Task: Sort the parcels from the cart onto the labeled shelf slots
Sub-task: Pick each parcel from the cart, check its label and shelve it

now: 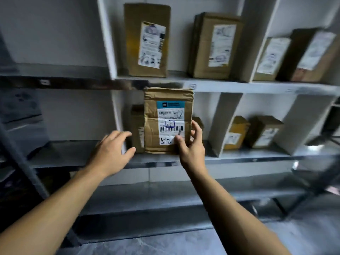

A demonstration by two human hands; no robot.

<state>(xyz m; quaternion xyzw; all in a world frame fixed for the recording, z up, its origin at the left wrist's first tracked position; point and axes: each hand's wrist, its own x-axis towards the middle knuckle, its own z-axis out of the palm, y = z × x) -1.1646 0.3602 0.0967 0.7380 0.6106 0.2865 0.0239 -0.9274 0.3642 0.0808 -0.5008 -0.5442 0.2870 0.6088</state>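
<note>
The creased cardboard parcel [168,120] stands upright on the middle shelf [257,156], probably light and fairly stiff. The right hand [193,147] has its grip pinched on the five-o'clock corner. The left hand [110,151] hovers at eight o'clock, grip apart.

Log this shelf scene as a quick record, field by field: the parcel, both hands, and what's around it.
parcel: brown, upright on the middle shelf, label handwritten 512
right hand: grips the parcel's lower right edge, thumb on the label
left hand: open, left of the parcel, holding nothing
neighbour: smaller box behind it, at left
upper shelf: more parcels standing
</note>
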